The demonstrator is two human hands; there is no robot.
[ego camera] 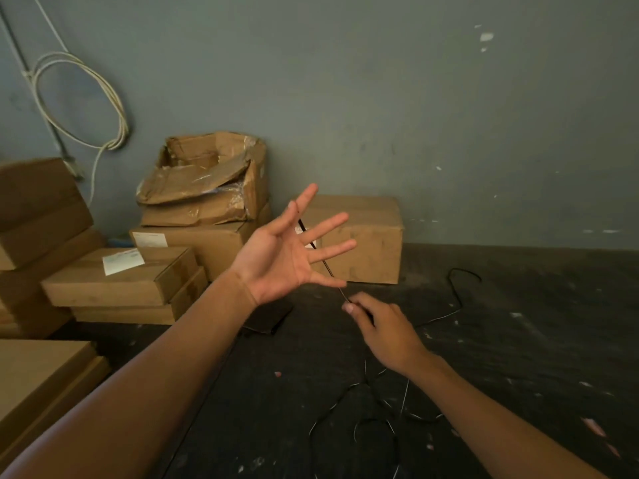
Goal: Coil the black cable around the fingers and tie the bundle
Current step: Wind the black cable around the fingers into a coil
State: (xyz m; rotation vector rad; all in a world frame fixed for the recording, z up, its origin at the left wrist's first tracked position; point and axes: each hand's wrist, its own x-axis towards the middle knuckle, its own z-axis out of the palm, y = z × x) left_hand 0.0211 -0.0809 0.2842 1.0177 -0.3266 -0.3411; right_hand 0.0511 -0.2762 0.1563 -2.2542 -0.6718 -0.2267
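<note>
Your left hand is raised palm toward you with all five fingers spread wide. Your right hand sits lower and to the right, thumb and forefinger pinched on the black cable. From that pinch the cable runs taut up and left, crossing behind the spread fingers of your left hand toward the thumb side; where its end is anchored there is hard to make out, though it seems caught near the base of the thumb and forefinger. Below your right wrist the rest of the cable drops to the dark floor, where it lies in loose tangled loops near you, with another strand curving away on the far right. Beyond your left hand, a closed cardboard box stands against the grey wall. Left of it are stacked boxes, the top one torn open. A coil of pale cord hangs on the wall at far left.
</note>
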